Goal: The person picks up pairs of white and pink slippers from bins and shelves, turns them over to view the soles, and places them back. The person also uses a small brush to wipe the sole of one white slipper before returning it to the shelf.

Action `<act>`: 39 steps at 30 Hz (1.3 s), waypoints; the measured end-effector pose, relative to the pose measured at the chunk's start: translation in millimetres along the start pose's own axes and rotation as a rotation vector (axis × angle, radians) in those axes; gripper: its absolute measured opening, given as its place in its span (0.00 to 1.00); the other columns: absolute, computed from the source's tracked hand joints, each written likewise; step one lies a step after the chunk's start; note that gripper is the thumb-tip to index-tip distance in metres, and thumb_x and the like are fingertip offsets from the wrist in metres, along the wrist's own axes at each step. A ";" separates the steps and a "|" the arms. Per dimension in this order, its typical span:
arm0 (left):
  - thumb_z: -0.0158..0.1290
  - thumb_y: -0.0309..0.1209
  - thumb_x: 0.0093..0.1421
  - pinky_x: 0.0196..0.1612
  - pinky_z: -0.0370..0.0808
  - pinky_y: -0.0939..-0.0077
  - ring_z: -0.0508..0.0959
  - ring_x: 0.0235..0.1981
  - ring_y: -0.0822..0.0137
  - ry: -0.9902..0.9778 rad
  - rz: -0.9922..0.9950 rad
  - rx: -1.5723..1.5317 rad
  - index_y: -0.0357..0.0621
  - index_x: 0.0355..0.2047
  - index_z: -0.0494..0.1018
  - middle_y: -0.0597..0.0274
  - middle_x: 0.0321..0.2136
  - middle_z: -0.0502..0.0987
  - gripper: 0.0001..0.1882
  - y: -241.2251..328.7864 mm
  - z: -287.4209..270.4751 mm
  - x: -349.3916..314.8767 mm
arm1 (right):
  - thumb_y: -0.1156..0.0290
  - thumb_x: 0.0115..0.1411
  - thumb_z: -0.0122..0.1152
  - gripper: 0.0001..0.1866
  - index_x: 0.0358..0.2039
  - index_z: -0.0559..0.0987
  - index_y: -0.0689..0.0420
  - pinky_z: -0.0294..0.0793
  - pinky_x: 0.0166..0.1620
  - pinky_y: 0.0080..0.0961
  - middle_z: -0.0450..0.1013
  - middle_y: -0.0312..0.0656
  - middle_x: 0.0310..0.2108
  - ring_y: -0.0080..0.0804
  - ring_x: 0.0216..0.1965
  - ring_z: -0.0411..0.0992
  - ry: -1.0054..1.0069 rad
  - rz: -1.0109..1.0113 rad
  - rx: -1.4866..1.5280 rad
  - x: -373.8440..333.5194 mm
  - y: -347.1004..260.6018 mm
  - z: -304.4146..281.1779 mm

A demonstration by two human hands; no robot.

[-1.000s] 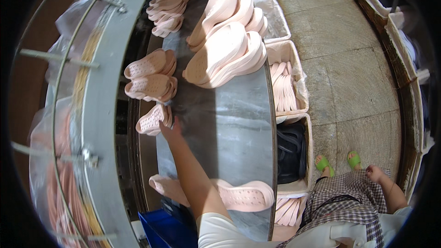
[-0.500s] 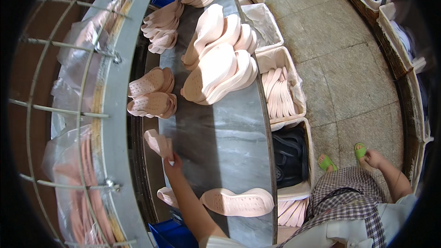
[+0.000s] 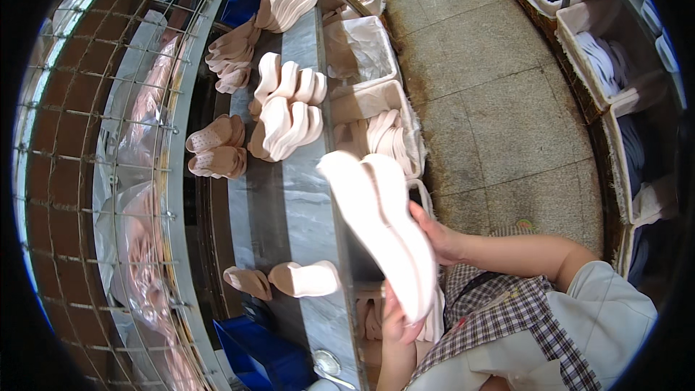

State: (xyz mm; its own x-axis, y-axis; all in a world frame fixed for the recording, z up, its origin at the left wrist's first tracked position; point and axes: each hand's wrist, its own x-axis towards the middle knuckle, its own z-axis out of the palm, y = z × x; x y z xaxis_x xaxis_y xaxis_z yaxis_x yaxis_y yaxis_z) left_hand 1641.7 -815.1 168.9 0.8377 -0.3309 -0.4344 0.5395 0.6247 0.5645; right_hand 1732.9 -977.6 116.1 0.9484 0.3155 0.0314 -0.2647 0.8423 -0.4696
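What looks like a pair of pale pink shoe soles (image 3: 387, 235), glaring white in strong light, is held upright in front of me, the two lying side by side. My left hand (image 3: 394, 316) is closed round the lower end. At the right edge, my right hand (image 3: 436, 237) grips the soles, its fingers partly hidden by them. To the left on the grey marbled tabletop (image 3: 311, 217) lies a single pink sole (image 3: 304, 279), with a smaller pink piece (image 3: 247, 282) next to it. Stacked soles (image 3: 286, 128) stand further along the table.
Lined bins with pink pieces (image 3: 387, 134) line the table's right side. Beyond them runs a tiled floor (image 3: 499, 101), with more bins (image 3: 597, 54) at far right. A wire mesh (image 3: 87, 174) borders the left; a blue bin (image 3: 264, 355) sits near left.
My left hand has come back from the table's far-left side to my front. My right hand has risen from beside my leg; both now hold soles. The view has shifted.
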 end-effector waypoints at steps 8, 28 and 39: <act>0.48 0.29 0.62 0.37 0.68 0.86 0.69 0.31 0.78 0.057 0.135 0.914 0.38 0.61 0.52 0.67 0.34 0.70 0.28 -42.7 33.8 54.6 | 0.63 0.59 0.47 0.30 0.60 0.55 0.58 0.71 0.52 0.32 0.64 0.49 0.53 0.36 0.50 0.68 0.223 0.096 0.176 -98.3 -53.5 -17.2; 0.51 0.34 0.61 0.37 0.77 0.67 0.80 0.34 0.60 0.176 -0.224 0.232 0.26 0.44 0.68 0.48 0.36 0.77 0.19 -126.5 6.0 87.8 | 0.38 0.56 0.36 0.36 0.58 0.65 0.49 0.53 0.53 0.65 0.60 0.48 0.58 0.50 0.58 0.58 0.652 0.628 0.262 -135.1 -60.2 -73.4; 0.49 0.33 0.62 0.36 0.77 0.70 0.79 0.33 0.61 0.205 -0.186 0.259 0.27 0.43 0.68 0.49 0.35 0.77 0.18 -121.4 20.8 79.6 | 0.38 0.55 0.39 0.37 0.58 0.65 0.50 0.54 0.53 0.65 0.60 0.48 0.57 0.51 0.57 0.59 0.655 0.640 0.289 -133.3 -61.6 -74.1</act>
State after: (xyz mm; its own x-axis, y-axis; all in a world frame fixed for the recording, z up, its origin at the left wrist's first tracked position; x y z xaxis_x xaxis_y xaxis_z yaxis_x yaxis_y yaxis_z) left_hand 1644.6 -931.9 80.4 0.7034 -0.2566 -0.6629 0.7061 0.3589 0.6104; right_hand 1635.8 -1103.9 75.5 0.4951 0.5198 -0.6962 -0.7159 0.6981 0.0122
